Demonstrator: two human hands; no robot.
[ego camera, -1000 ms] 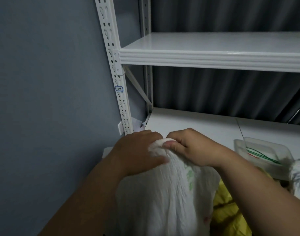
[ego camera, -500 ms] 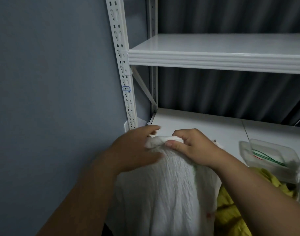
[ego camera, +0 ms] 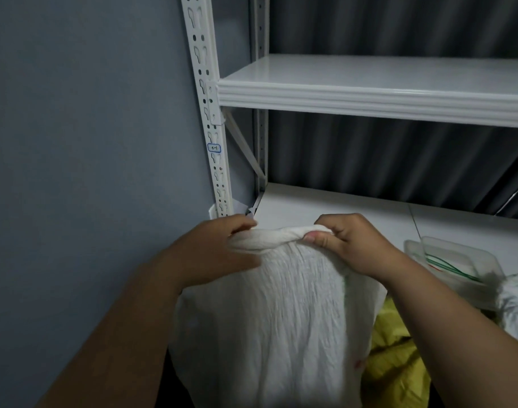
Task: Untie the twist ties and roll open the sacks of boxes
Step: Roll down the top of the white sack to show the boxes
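The left hand (ego camera: pixel 219 248) and the right hand (ego camera: pixel 351 242) sit side by side a little below the centre of the view, apart from each other but joined by the twisted neck (ego camera: pixel 269 240) of a white sack (ego camera: pixel 281 319). The left hand has its fingers curled over the neck's end at 9 o'clock, gripping the bunched plastic; the right hand pinches the end at 3 o'clock between thumb and curled fingers. The neck runs as a thick rope-like roll level between them, and the sack's wrinkled body hangs from it toward 6 o'clock, filling the lower middle of the view between the two forearms. Whether a twist tie is on the neck cannot be told. At 4 o'clock from the sack, touching its side, lies a yellow sack (ego camera: pixel 396 357), partly hidden under the right forearm. At 3 o'clock from the right hand a clear plastic tray (ego camera: pixel 457 254) rests on the lower shelf (ego camera: pixel 340 207), with green and red twist ties (ego camera: pixel 449 265) inside it. Just beside the tray, at the right edge, another white sack (ego camera: pixel 516 307) shows in part. Toward 12 o'clock stands the upper shelf (ego camera: pixel 369 95), and at 11 o'clock the slotted white upright (ego camera: pixel 210 128) against a grey wall (ego camera: pixel 90 142).
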